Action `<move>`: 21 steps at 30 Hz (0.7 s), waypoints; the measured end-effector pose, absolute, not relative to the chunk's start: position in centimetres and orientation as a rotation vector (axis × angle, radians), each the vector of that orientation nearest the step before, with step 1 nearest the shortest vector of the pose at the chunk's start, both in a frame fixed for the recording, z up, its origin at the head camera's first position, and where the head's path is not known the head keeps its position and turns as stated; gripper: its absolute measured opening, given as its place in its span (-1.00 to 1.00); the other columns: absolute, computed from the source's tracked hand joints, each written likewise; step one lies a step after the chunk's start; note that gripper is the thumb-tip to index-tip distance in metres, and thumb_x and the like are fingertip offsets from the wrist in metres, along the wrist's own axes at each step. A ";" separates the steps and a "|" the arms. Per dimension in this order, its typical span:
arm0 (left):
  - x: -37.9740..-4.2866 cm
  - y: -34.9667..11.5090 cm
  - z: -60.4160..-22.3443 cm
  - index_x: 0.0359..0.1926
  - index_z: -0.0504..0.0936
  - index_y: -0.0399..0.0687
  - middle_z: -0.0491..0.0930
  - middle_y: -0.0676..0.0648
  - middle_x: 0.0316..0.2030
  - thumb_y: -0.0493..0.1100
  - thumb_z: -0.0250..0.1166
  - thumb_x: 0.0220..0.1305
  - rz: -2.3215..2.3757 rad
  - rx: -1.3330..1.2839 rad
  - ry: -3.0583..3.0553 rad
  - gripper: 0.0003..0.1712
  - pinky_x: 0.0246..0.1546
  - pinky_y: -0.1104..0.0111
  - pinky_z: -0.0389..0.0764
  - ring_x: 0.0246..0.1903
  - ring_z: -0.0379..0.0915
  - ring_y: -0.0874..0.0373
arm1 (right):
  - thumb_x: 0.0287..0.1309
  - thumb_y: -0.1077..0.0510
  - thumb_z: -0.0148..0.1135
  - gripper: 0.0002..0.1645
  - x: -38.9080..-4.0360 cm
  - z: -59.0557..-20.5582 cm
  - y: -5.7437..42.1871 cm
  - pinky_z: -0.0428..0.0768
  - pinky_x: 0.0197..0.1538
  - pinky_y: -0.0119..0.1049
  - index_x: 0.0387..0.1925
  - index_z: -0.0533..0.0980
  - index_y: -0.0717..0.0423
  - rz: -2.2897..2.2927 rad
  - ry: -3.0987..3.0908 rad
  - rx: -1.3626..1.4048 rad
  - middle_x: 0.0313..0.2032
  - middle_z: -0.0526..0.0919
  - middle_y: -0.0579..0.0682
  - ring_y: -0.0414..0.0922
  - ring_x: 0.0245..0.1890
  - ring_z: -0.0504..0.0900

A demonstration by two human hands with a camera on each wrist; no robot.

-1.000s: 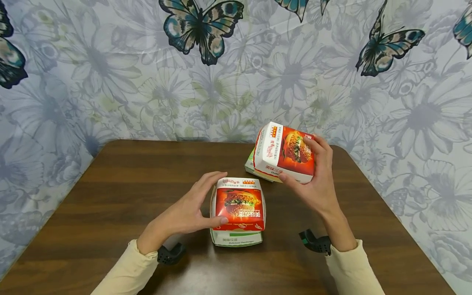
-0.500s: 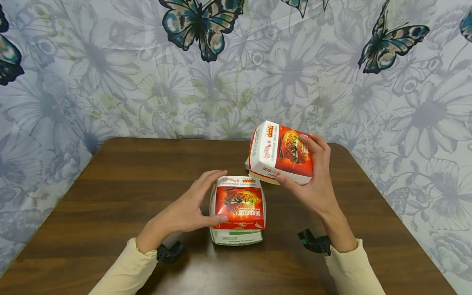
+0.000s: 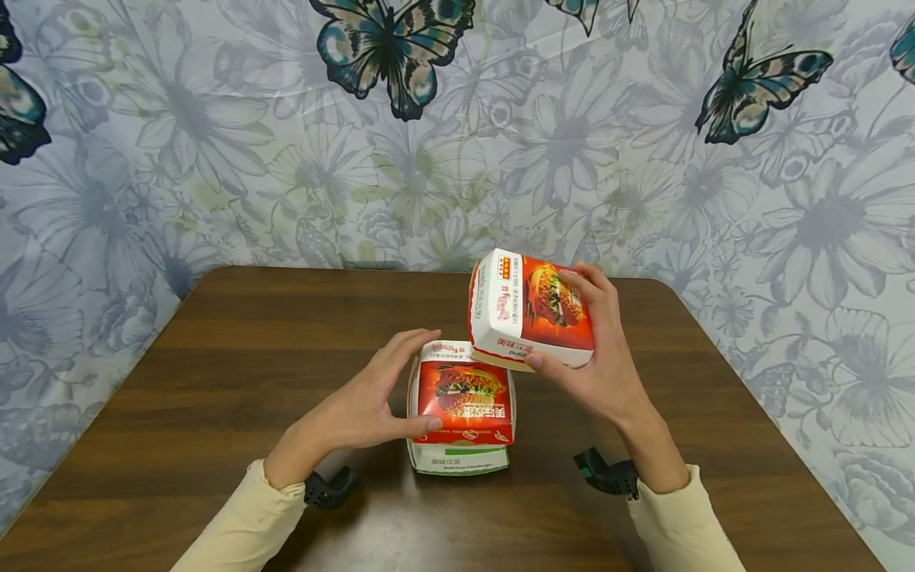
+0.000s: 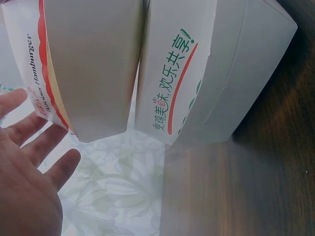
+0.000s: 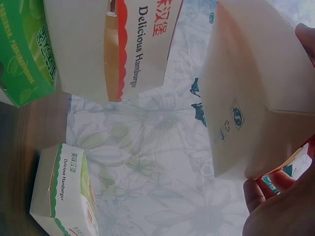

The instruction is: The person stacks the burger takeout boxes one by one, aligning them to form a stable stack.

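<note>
My left hand (image 3: 350, 405) holds a red-and-white hamburger box (image 3: 465, 393) from its left side, thumb at the near edge and fingers at the far end. That box sits on a green-and-white hamburger box (image 3: 459, 462). With my right hand (image 3: 604, 357) I grip a second red-and-white hamburger box (image 3: 500, 298), tilted and held up; in the head view it overlaps the stack's far right corner. Its plain underside shows in the right wrist view, where a gap separates it from the stacked red box (image 5: 147, 54).
Another green-and-white hamburger box (image 5: 64, 191) stands on the table beyond the stack; in the head view the lifted box hides it. The brown wooden table (image 3: 214, 397) ends at a wall covering (image 3: 286, 159) with flowers and butterflies.
My right hand has carried its red-and-white box leftward and slightly nearer, toward the stack's far right corner, covering the green box behind. My left hand and the stack stay in place.
</note>
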State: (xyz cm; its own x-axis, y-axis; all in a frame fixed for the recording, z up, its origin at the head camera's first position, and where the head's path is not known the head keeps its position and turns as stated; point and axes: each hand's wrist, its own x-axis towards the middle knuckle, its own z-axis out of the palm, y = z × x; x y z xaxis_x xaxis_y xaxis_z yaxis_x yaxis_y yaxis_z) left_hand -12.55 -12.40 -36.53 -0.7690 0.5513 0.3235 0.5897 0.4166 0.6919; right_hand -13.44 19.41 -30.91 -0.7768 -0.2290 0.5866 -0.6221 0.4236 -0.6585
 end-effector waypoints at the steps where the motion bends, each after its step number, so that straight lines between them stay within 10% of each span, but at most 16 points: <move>1: -12.5 -12.4 -36.5 0.58 0.09 0.30 0.16 0.06 0.49 0.19 0.57 0.08 -1.305 -1.046 -2.610 0.16 0.32 -0.16 0.41 0.43 0.14 0.01 | -0.15 0.26 0.57 0.17 -13.4 -30.9 19.4 0.42 0.26 -0.34 0.52 0.25 -0.13 1.304 -2.282 0.729 0.53 0.06 -0.11 -0.11 0.52 0.02; 21: -12.5 -12.3 -36.6 0.60 0.07 0.17 0.19 0.01 0.47 0.16 0.57 0.09 -1.354 -1.051 -2.598 0.19 0.35 -0.18 0.39 0.42 0.17 0.05 | -0.09 0.21 0.59 0.17 -12.8 -31.0 18.6 0.46 0.27 -0.38 0.53 0.19 -0.26 1.304 -2.385 0.804 0.57 -0.02 -0.16 -0.09 0.50 0.08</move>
